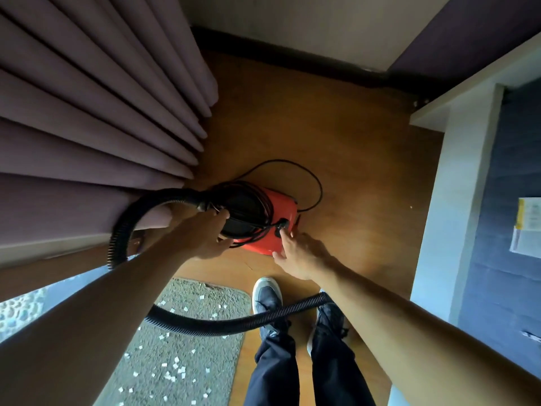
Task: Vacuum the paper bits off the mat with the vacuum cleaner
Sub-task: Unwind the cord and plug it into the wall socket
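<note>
A red vacuum cleaner point(275, 215) with a black round top stands on the wood floor, its black power cord point(317, 189) coiled round the top and looping out behind it. The ribbed black hose point(117, 230) arcs left from the body, and another stretch crosses in front of my feet. My left hand point(205, 232) rests against the black top, fingers spread. My right hand point(295, 253) reaches to the red body's near side, its fingertips at the cord's plug point(282, 223), thumb spread apart. The grey mat point(187, 356), strewn with several white paper bits point(175, 361), lies at the lower left.
A pleated purple curtain point(87, 112) hangs close on the left. A white frame point(439, 200) and a blue wall point(503, 230) with a posted sheet point(527, 227) stand on the right. My feet in dark shoes point(268, 300) are just behind the vacuum.
</note>
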Demonstrator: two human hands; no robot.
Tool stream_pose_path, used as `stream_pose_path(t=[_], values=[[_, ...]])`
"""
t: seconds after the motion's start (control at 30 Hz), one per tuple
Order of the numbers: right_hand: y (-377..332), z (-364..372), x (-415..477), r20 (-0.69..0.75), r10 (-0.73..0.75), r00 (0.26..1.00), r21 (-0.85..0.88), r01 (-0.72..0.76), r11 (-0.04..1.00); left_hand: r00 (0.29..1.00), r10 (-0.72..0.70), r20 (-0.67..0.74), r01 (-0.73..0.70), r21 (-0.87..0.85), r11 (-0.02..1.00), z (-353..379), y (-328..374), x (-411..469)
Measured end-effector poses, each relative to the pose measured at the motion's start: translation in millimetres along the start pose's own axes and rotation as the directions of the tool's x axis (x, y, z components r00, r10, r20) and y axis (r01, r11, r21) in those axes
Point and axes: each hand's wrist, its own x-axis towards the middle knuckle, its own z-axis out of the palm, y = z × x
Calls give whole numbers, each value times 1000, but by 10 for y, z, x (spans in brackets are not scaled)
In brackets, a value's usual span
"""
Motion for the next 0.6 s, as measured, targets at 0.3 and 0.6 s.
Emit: stream_pose_path(t=[0.3, 0.6], values=[[-208, 488, 571, 49, 360, 932, 748, -272, 605, 996, -26, -85, 33, 82, 996, 429, -3, 247], [-345, 519, 903, 221, 627, 747, 968, -246, -47, 982, -26, -186, 55, 151, 987, 535, -24, 367]])
